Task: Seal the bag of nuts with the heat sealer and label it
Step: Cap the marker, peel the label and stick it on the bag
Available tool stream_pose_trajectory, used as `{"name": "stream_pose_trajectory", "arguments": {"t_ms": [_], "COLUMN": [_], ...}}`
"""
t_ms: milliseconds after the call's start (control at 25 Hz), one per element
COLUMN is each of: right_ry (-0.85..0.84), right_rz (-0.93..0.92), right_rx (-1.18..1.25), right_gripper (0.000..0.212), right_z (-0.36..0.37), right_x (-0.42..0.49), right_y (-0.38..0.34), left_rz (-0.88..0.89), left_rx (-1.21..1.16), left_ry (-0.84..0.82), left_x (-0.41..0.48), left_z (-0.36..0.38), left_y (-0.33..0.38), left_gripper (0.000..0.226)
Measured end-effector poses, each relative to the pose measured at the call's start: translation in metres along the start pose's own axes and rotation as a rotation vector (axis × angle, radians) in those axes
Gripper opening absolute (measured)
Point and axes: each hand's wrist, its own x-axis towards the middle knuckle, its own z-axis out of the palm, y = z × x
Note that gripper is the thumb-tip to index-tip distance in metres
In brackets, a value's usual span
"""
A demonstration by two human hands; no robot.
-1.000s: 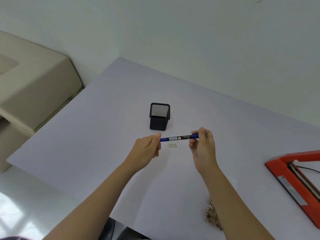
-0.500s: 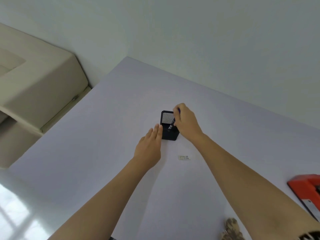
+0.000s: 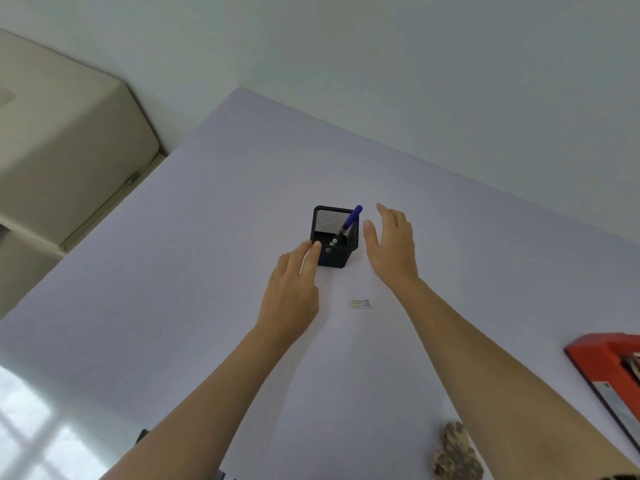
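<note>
A blue marker pen [image 3: 350, 221] leans inside the black mesh pen holder [image 3: 334, 252] on the pale table [image 3: 194, 265]. My left hand [image 3: 294, 289] lies flat with straight fingertips touching the holder's left front corner. My right hand [image 3: 393, 247] hovers open just right of the holder, holding nothing. A small written label [image 3: 361, 303] lies on the table between my forearms. The bag of nuts [image 3: 455, 452] shows partly at the bottom edge, behind my right forearm. The red heat sealer [image 3: 613, 372] sits at the right edge.
A beige cabinet-like unit [image 3: 69, 150] stands left of the table. A plain wall [image 3: 415, 64] runs behind the table's far edge. Bright floor [image 3: 31, 431] shows at the lower left.
The right hand has let go of the marker, which now stands in the holder, and has drawn back to the right, open. The left hand stays at the holder.
</note>
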Motion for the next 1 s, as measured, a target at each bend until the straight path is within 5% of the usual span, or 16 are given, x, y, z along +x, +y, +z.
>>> {"name": "stream_pose_trajectory", "arguments": {"t_ms": [160,320,640,1000], "right_ry": [-0.036,-0.166,-0.239,-0.271], "right_rz": [0.140,0.119,0.080,0.200], "right_rx": [0.079,0.070,0.007,0.231], "right_gripper": [0.026,0.034,0.036,0.007], "right_z": [0.009,0.013,0.009,0.008], "right_x": [-0.066,-0.104,-0.100,-0.084], "right_y": [0.060,0.081,0.078,0.066], "left_rz": [0.095,0.106,0.087,0.124], "left_rx": [-0.089,0.144,0.235,0.220], "left_ry": [-0.156,-0.393,-0.444,-0.373], "left_x": [-0.027,-0.031,-0.030,-0.032], "left_z": [0.038,0.064,0.064,0.067], "left_y": [0.009,0.014,0.020,0.019], "left_gripper": [0.045,0.045,0.047,0.046]}}
